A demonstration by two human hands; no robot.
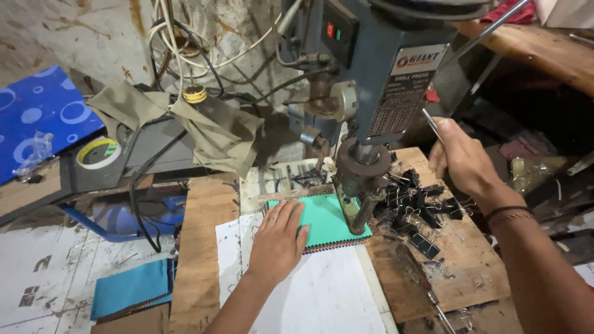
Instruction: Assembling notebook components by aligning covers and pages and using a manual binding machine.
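My left hand [278, 238] lies flat, fingers spread, on a stack of green sheets [325, 218] with zigzag edges. The stack sits under the chuck [361, 204] of a blue-grey drill press [377, 68]. My right hand [461, 159] is closed around the thin metal feed lever [431, 125] on the press's right side. The drill tip is down at the stack's right part. A white sheet [322, 291] lies beneath the stack on a wooden board [204, 247].
A heap of black binder clips [417, 204] lies right of the chuck, with a screwdriver [417, 278] in front. Left are a roll of tape [98, 152], a khaki cloth [204, 127], a blue dotted board [43, 117] and teal sheets [133, 287]. Cables hang on the wall.
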